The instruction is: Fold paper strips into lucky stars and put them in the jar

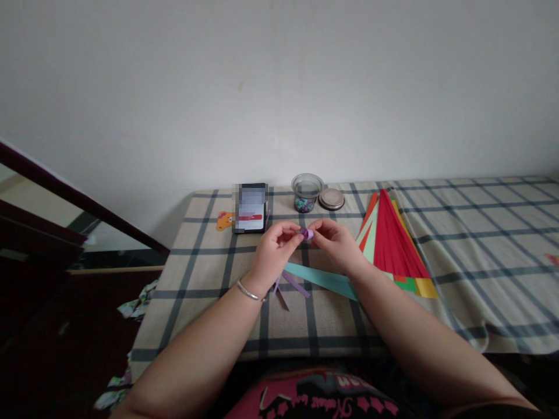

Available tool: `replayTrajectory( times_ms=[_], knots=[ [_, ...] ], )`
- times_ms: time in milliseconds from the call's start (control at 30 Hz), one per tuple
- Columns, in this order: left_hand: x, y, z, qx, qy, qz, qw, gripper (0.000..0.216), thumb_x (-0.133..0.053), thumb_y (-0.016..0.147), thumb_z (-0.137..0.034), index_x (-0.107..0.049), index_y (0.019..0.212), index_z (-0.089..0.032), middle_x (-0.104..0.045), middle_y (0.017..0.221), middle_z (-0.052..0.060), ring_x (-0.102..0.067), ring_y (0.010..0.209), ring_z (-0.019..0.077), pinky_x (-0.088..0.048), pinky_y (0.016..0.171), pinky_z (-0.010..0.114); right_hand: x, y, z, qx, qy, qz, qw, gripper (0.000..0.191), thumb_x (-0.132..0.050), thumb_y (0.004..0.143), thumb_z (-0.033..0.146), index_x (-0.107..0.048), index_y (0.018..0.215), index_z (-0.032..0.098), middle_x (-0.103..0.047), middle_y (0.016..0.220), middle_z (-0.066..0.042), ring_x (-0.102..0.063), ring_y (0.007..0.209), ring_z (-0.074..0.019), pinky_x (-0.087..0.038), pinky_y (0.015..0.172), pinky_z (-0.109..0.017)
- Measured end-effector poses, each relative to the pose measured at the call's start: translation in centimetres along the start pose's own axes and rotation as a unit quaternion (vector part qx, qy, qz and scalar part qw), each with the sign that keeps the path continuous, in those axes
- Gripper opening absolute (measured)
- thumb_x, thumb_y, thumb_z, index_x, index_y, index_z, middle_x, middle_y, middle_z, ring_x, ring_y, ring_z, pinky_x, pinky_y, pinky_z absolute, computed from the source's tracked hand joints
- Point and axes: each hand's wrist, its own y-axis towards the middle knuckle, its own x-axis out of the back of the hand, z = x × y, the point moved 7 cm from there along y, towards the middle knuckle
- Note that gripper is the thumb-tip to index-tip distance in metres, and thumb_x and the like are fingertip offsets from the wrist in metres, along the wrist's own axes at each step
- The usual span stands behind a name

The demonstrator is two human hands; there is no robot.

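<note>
Over the middle of the table, my left hand [279,247] and my right hand [334,240] meet at a small folded purple paper strip [308,234]. The thumb and fingers of each hand pinch it from either side. Purple paper strips [297,284] lie on the cloth below my left hand. A light blue paper strip [323,280] runs beneath my wrists toward the right. Behind my hands stands a clear plastic cup [307,192] with small teal and purple folded pieces at its bottom. Parts of the purple strip are hidden by my fingers.
A phone [252,215] leans upright at the back left, beside an orange bear figure [225,220]. A round lid [332,199] lies right of the cup. Fanned red paper strips [395,244], with other colours, lie at right. The checked tablecloth [480,233] meets a wall behind.
</note>
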Motion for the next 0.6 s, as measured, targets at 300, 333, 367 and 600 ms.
replayTrajectory(
  times_ms=[300, 333, 367, 600],
  knots=[
    [0.27, -0.21, -0.79, -0.01, -0.06, -0.016, 0.998, 0.018, -0.068, 0.079, -0.03, -0.06, 0.09, -0.018, -0.061, 0.076, -0.001, -0.06, 0.066, 0.0094, -0.048, 0.063, 0.021, 0.16, 0.04, -0.25, -0.042, 0.103, -0.005, 0.994, 0.032, -0.073, 0.066, 0.045, -0.054, 0.067, 0.02, -0.059, 0.059, 0.003, -0.051, 0.054, -0.0097, -0.042, 0.055, -0.024],
    [0.25, -0.25, -0.87, -0.007, -0.071, -0.013, 0.997, 0.019, -0.068, 0.079, -0.03, -0.06, 0.091, -0.018, -0.061, 0.076, -0.001, -0.06, 0.067, 0.0094, -0.049, 0.065, 0.021, 0.28, 0.06, -0.36, -0.046, 0.117, -0.009, 0.992, 0.033, -0.073, 0.066, 0.046, -0.053, 0.066, 0.02, -0.061, 0.061, 0.002, -0.051, 0.053, -0.0096, -0.042, 0.055, -0.025],
    [0.26, -0.26, -0.94, -0.005, -0.081, -0.013, 0.997, 0.019, -0.068, 0.079, -0.03, -0.059, 0.091, -0.018, -0.061, 0.076, -0.001, -0.06, 0.066, 0.0092, -0.049, 0.065, 0.021, 0.36, 0.08, -0.47, -0.049, 0.132, -0.012, 0.99, 0.034, -0.074, 0.065, 0.047, -0.053, 0.067, 0.02, -0.063, 0.063, 0.001, -0.052, 0.053, -0.0094, -0.042, 0.055, -0.025],
    [-0.28, -0.26, -0.43, 0.02, -0.087, 0.021, 0.996, 0.016, -0.064, 0.081, -0.027, -0.057, 0.092, -0.017, -0.059, 0.078, -0.002, -0.06, 0.066, 0.0082, -0.049, 0.065, 0.021, 0.04, 0.0, -0.14, -0.033, 0.118, 0.01, 0.992, 0.033, -0.072, 0.068, 0.045, -0.051, 0.065, 0.02, -0.06, 0.061, 0.002, -0.052, 0.056, -0.0104, -0.042, 0.056, -0.025]
  ],
)
